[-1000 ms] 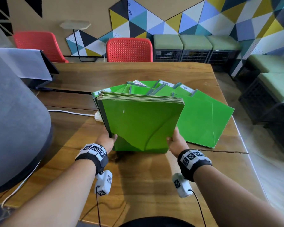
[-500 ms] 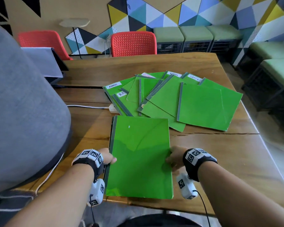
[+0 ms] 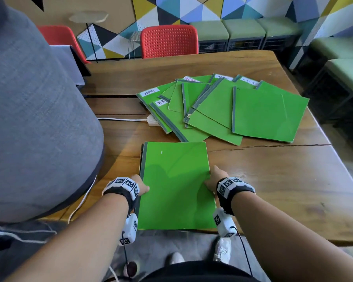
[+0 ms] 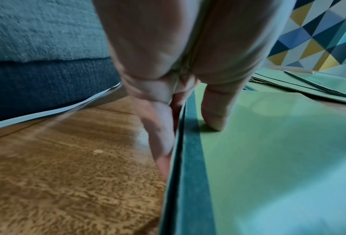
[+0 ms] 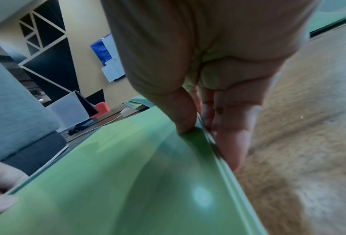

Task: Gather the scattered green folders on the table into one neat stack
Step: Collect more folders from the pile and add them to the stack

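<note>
A squared stack of green folders lies flat near the front edge of the wooden table. My left hand grips its left spine edge, thumb on the top cover and fingers along the side. My right hand grips the right edge the same way, thumb on the cover, fingers down the side. Several more green folders lie fanned and overlapping farther back, some labelled ADMIN and H.R.
A large grey fabric object fills the left side of the table. A white cable and plug lie beside the fanned folders. Red chairs stand behind the far edge. My feet show below the table's front edge.
The stack stood upright on its bottom edge between both hands a second ago; it has been laid flat near the front edge. Both hands stay on its sides.
</note>
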Motion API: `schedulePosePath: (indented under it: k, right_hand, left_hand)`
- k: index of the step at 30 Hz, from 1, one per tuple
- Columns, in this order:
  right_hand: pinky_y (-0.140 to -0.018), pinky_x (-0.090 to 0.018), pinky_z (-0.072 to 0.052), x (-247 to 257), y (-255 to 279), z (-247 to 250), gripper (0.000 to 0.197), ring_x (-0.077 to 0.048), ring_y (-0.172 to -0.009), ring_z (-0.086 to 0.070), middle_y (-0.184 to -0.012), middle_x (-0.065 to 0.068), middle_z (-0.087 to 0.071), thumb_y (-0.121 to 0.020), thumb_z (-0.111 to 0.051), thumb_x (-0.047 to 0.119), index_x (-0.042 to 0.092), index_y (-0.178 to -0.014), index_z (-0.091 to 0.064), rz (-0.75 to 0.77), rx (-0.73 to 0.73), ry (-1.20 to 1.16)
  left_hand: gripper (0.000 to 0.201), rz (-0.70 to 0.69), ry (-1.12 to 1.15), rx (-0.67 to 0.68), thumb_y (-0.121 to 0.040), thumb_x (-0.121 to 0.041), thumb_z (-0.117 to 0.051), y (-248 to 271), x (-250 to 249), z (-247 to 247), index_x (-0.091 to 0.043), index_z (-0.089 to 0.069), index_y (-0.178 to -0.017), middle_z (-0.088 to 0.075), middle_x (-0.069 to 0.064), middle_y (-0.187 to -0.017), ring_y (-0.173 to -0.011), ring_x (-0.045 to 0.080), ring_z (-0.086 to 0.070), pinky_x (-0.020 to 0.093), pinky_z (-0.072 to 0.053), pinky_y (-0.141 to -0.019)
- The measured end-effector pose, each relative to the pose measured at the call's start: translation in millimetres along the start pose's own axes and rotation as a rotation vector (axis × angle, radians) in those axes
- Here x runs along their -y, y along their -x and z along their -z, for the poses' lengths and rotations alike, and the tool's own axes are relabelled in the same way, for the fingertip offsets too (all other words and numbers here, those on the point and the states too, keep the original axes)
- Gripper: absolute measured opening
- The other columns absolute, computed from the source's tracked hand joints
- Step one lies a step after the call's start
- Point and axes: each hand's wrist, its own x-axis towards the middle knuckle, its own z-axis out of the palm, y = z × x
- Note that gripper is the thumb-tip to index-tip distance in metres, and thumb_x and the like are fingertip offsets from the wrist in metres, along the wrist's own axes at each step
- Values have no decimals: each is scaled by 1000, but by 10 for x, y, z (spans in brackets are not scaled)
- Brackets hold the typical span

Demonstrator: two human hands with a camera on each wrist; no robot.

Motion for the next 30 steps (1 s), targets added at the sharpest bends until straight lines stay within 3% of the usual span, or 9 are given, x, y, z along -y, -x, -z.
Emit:
schedulePosePath:
  k: [4,7,10,12,15,18,21,25,30]
  right_hand:
    - [-86,-46,-56,-69,-29,-101,40,-32,-99,-63,-99,-10,-55,-89,-57,13,10,-123,-36,-57,36,-29]
    - [-84,-46,-57,-43,-72,-104,36,-32,-95,-63,-83,-6,-48,-90,-54,10,10,-121,-36,-58,-2,-22]
    - [-86,-43,-55,25,-117,-22,38,-32,-99,-63,-97,-10,-56,-91,-53,10,7,-125,-39,-37,-50,-6]
    - [-86,-39,-55,41,-161,33,40,-30,-101,-62,-112,-12,-60,-90,-55,12,6,-127,-41,-22,-61,33]
    - [-80,-32,-55,66,-193,122,31,-25,-90,-61,-105,-10,-63,-89,-57,16,4,-118,-53,-4,-39,119]
    - [-71,-29,-49,98,-217,304,17,-24,-82,-56,-92,-7,-59,-90,-57,22,6,-97,-58,42,-68,188]
    - [-74,-31,-51,106,-315,596,27,-25,-87,-59,-104,-8,-62,-89,-60,26,6,-107,-62,84,-164,186]
    - [-79,-36,-54,57,-524,1022,29,-29,-95,-60,-119,-13,-60,-89,-54,21,8,-114,-60,77,-255,201]
    - [-95,-46,-47,-142,-847,1458,41,-32,-119,-46,-131,-13,-45,-90,-56,31,12,-127,-53,56,-285,253]
  left_hand:
    - [60,-1,12,14,-91,-40,-57,-104,51,-78,-3,-43,-137,-53,11,-136,-122,26,-55,32,-45,-93]
    - [56,-23,37,-30,-92,-35,-58,-175,17,-92,-1,-45,-133,-56,13,-131,-118,26,-57,30,-46,-88]
    - [46,-42,44,-64,-90,-31,-61,-249,-52,-51,0,-50,-123,-61,13,-117,-106,27,-61,30,-46,-79]
    - [35,-46,41,-75,-88,-31,-63,-319,-93,-21,-4,-54,-107,-60,9,-95,-89,26,-58,29,-44,-71]
    - [29,-29,1,-52,-80,-31,-69,-396,-168,49,-8,-51,-83,-51,2,-69,-77,23,-55,28,-46,-66]
    - [30,-49,-56,-36,-78,-32,-69,-468,-327,231,-10,-50,-70,-52,2,-68,-77,23,-58,28,-50,-70]
    - [28,-58,-86,-109,-82,-27,-65,-551,-576,522,-8,-50,-68,-59,6,-76,-79,24,-61,28,-53,-72]
    - [41,-127,-44,-182,-90,-28,-60,-647,-1010,860,-10,-37,-60,-42,3,-64,-78,23,-52,28,-43,-68]
    - [28,-203,0,-206,-91,-36,-57,-761,-1530,1165,-14,-49,-75,-50,2,-76,-73,21,-52,29,-42,-70]
